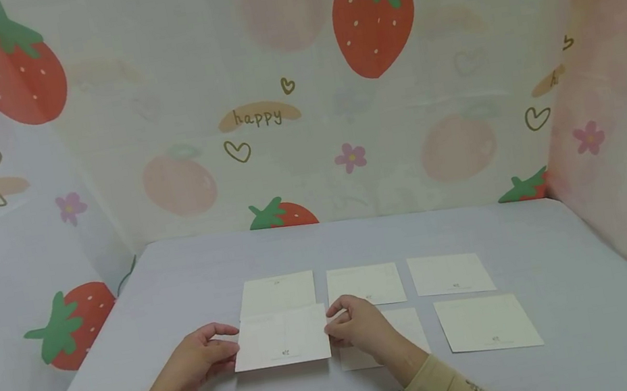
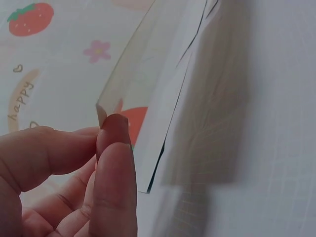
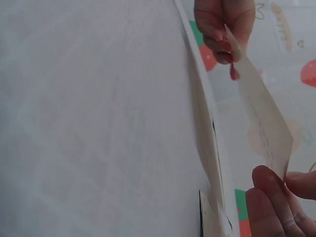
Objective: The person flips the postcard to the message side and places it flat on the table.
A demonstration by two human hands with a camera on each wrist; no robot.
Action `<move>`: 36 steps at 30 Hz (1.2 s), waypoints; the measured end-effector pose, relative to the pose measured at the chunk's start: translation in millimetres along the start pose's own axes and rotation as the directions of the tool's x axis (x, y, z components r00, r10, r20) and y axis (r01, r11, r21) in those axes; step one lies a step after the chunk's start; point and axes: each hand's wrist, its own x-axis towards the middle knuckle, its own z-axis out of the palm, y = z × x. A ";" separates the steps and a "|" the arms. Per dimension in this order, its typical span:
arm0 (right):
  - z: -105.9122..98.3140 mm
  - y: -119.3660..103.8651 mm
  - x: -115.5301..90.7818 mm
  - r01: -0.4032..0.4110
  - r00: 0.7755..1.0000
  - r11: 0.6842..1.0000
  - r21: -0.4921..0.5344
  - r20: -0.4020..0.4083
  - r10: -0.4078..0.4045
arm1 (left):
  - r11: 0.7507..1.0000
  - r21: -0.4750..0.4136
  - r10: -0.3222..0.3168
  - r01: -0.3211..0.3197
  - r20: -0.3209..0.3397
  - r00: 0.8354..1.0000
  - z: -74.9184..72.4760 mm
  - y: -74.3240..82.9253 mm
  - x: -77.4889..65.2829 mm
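Note:
A cream card (image 1: pixel 279 337) with a small printed mark near its lower edge is held up off the table between both hands. My left hand (image 1: pixel 201 362) pinches its left edge between thumb and fingers, as the left wrist view confirms on the card's corner (image 2: pixel 109 101). On the opposite side, my right hand (image 1: pixel 365 329) pinches the right edge; the right wrist view shows the card (image 3: pixel 264 116) stretched between the two hands, above the tabletop. Behind it lies a similar card (image 1: pixel 277 293), partly covered. Another card (image 1: pixel 411 327) sits partly under the right hand.
More cream cards lie flat in rows: one at the back middle (image 1: pixel 366 283), one at the back right (image 1: pixel 451 273), one at the front right (image 1: pixel 489 323). A white cloth covers the table (image 1: pixel 603 314). Strawberry-printed curtains (image 1: pixel 277 44) enclose the back and sides.

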 end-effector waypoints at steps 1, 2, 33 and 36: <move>0.1 -0.3 -0.5 0.000 1.000 1.000 -0.005 -0.001 0.000 | 1.000 0.005 0.002 -0.002 -0.002 1.000 0.3 -0.3 0.3; 0.2 -0.7 -0.9 -0.001 1.000 1.000 -0.011 -0.001 0.001 | 1.000 0.005 0.001 -0.001 -0.008 1.000 0.9 -0.5 0.5; 5.1 -2.4 -7.7 -0.069 0.989 0.993 -0.092 0.124 0.080 | 0.977 0.208 -0.034 0.047 -0.069 0.997 -0.6 -9.2 4.1; 4.4 -2.5 -8.2 -0.079 0.988 0.993 -0.085 0.130 0.089 | 0.978 0.204 -0.033 0.045 -0.061 0.998 -1.1 -9.2 4.3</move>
